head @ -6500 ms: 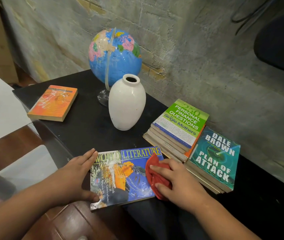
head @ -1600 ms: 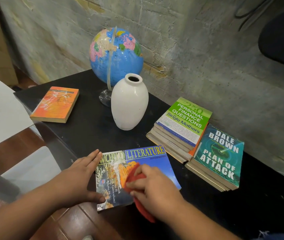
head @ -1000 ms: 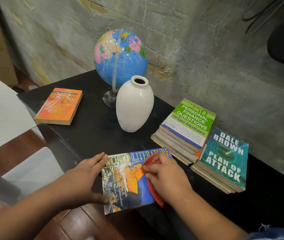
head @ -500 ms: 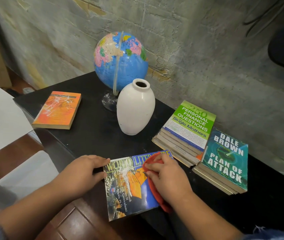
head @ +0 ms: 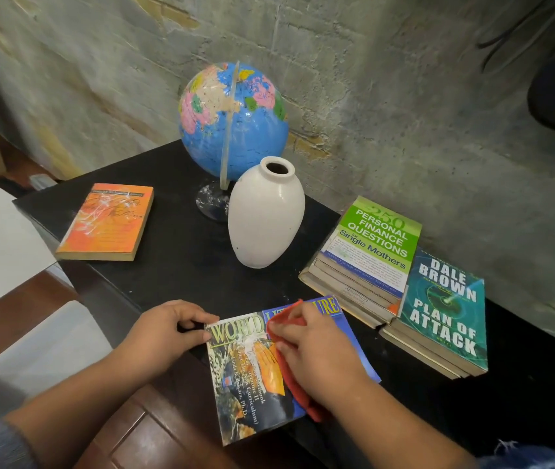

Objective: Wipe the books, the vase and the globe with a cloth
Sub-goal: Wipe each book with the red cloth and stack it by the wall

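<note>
My right hand [head: 316,353] is pressed flat on the red cloth [head: 298,384], fingers curled down over it, rubbing the World Literature book [head: 252,384] at six o'clock on the black table [head: 181,265]. My left hand [head: 164,336] pinches that book's top-left corner, thumb and fingers closed on the edge to pin it.

Risk number one: the book overhangs the near table edge. Push too hard toward me and it tips off. My pinch is only on a corner, so a sideways stroke could spin it.

Risk number two: the vase [head: 266,214] at twelve o'clock stands on a narrow foot, just in front of the globe [head: 232,120] at about one o'clock behind it. When I get to it, a one-handed wipe could topple it, so I'd steady it first. It looks glazed and slippery.

The writing I can read: "WORLD", then letters of "LITERATURE" partly under my cloth. At two o'clock, a green cover [head: 374,242] on a stack: "250 PERSONAL FINANCE QUESTIONS for Single Mothers". Beside it at three o'clock, the teal one [head: 445,309]: "DALE BROWN, PLAN OF ATTACK". The orange book [head: 107,221] at ten o'clock has a title too glared to read.

All of these look untouched as yet, I'd judge. Plenty left.
</note>
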The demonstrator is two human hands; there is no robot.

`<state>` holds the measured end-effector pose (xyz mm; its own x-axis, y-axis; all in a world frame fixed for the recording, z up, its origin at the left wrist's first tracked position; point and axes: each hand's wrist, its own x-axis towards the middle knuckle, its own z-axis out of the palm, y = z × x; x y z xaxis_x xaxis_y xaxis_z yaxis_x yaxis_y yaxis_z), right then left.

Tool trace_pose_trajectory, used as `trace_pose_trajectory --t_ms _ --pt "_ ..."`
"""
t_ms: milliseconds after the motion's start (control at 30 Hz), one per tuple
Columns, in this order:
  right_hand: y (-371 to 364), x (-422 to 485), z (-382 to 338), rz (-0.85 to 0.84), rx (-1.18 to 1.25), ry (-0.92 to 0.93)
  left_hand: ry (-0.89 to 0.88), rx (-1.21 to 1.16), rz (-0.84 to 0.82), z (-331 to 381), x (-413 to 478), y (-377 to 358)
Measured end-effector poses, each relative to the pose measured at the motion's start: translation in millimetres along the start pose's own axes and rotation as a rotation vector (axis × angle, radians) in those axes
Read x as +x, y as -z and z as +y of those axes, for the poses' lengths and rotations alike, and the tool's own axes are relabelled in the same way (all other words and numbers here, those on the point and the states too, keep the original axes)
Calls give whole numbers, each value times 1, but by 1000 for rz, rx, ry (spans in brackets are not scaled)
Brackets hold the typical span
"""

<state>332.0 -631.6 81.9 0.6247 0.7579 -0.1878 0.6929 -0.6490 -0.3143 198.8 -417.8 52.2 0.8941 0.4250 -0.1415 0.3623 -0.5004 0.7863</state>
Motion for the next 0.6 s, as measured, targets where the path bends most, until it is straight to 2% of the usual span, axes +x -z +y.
trace_pose_trajectory --t_ms 133,300,433,567,600 --pt "4 12 8 103 -72 -134 -9 -26 -12 -3 3 1" --pt "-6 9 -8 -3 18 20 -28 -30 -7 -7 5 0" --pt "-2 19 0 84 -19 -71 -35 -27 -9 -8 5 0" --pt "-5 13 -11 -17 -19 74 -37 -12 -7 -10 6 0" --pt "-4 14 -11 -11 -5 64 -36 -19 -8 -11 7 0"
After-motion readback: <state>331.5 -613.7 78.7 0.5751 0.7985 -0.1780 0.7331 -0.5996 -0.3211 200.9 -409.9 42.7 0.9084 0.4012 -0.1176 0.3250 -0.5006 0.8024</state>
